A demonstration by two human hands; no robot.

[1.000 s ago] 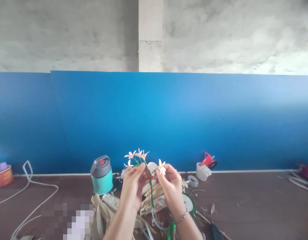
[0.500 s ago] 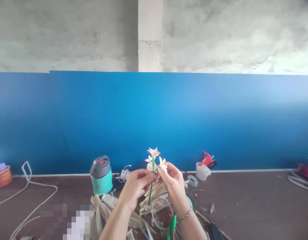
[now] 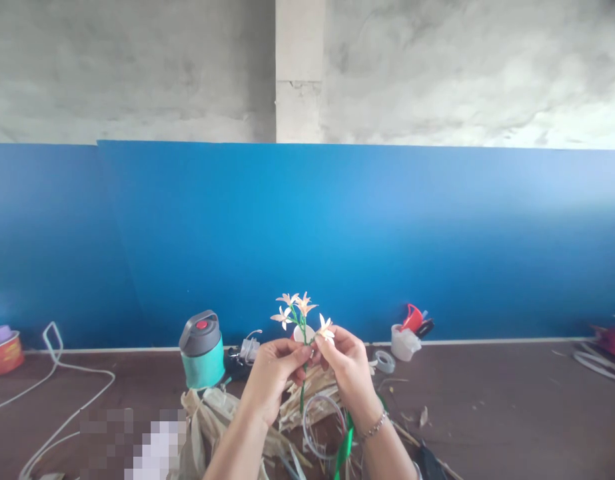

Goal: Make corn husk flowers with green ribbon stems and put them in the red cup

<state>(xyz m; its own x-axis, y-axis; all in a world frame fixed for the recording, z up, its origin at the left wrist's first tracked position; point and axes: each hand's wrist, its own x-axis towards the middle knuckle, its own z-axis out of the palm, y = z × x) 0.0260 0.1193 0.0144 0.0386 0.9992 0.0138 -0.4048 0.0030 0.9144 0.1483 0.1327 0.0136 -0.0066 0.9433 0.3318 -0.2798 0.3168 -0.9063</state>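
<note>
Both hands hold up a small sprig of pale handmade flowers (image 3: 298, 307) on a green-wrapped stem (image 3: 302, 393), above the brown table (image 3: 487, 407). My left hand (image 3: 274, 380) pinches the stem just below the blossoms. My right hand (image 3: 350, 373), with a bracelet at the wrist, pinches one more small flower (image 3: 325, 329) against the stem's right side. A strip of green tape (image 3: 343, 453) hangs down below my right wrist. Under the hands lie dried corn husks (image 3: 307, 397) and a loop of clear tubing (image 3: 323, 427).
A teal bottle with a grey lid (image 3: 202, 350) stands left of the hands. A tape roll (image 3: 386, 362) and a white cup with red scissors (image 3: 406, 337) sit to the right. A white cable (image 3: 62, 380) runs at left, by a red bowl (image 3: 4, 350). A blue panel (image 3: 337, 233) backs the table.
The sprig turned from leaning left to upright between my hands. Both hands came closer together, and the single flower in my right hand now sits against the stem.
</note>
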